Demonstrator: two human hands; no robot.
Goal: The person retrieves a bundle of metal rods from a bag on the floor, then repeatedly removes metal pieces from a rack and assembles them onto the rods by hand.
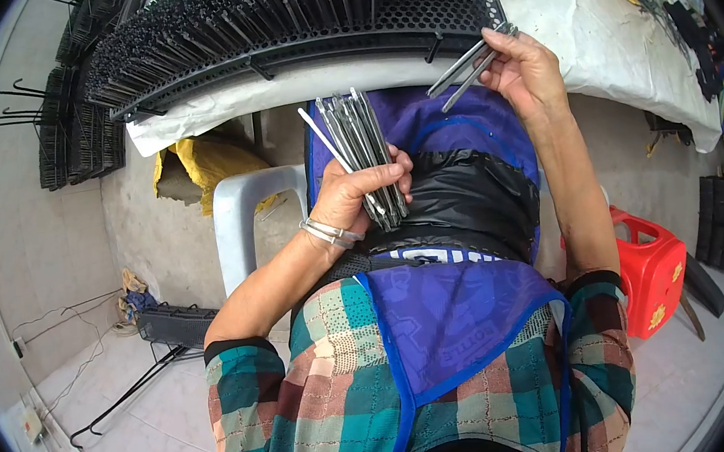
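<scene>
1. Head view, step: looks like hand-sorting or splitting of thin rods, prob. a few taken apart from a bunch; exact step can't be told from one pic.
2. L hand (pixel 364 182): closed, fingers wrapped round the lower part of a thick rod bundle (pixel 351 126), thumb across the front; rods stand approx. upright, tops fanned slightly, one paler rod leaning out L. Wrist w/ bangles (pixel 328 234), forearm angled up & in, over the lap.
3. R hand (pixel 527 72): nearly shut, thumb & index pinching a few loose rods (pixel 458 68) nr their upper ends, other fingers curled; rods slant down-L. Forearm raised, approx. vertical, hand higher than L & well apart from it.
4. Things about: black perforated rack (pixel 433 17) on the cloth-covered tabletop (pixel 574 62), w/ dense rows of dark rods (pixel 252 17); R hand is just beside its R end.
5. Next move, my judgement: calls for light R pinch, rods kept parallel, L grip firm so none slip.
</scene>
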